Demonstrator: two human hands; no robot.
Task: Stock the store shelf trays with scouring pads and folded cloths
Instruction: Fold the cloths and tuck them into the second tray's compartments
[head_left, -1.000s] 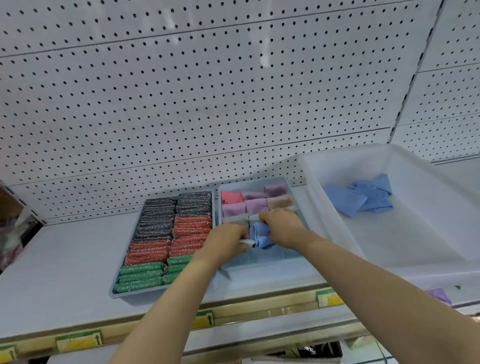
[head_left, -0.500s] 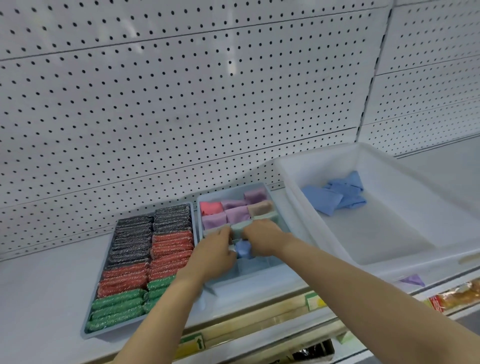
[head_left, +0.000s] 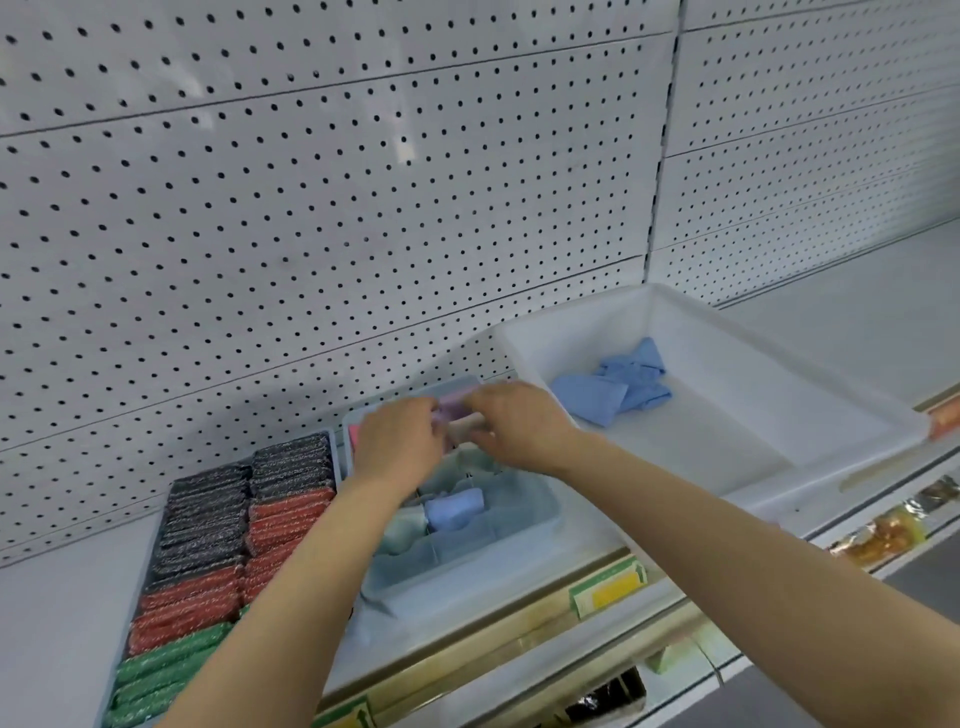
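Observation:
A grey divided tray (head_left: 540, 512) on the shelf holds folded cloths. A blue folded cloth (head_left: 453, 508) lies in a middle compartment, free of both hands. My left hand (head_left: 397, 441) and my right hand (head_left: 517, 423) are over the tray's back rows, fingers curled on the purple and beige cloths (head_left: 460, 415) there. The picture is blurred, so the exact grip is unclear. Left of it, a tray of scouring pads (head_left: 208, 561) is filled with black, red and green rows.
A large white bin (head_left: 779, 395) to the right holds loose blue cloths (head_left: 613, 384). A pegboard wall (head_left: 311, 208) rises behind the shelf. Yellow price labels (head_left: 608, 584) line the shelf's front edge. Packaged goods (head_left: 883, 535) show on a lower shelf at right.
The blue cloth has been let go and now lies in its compartment. Both hands moved back to the tray's rear rows. The view shifted right.

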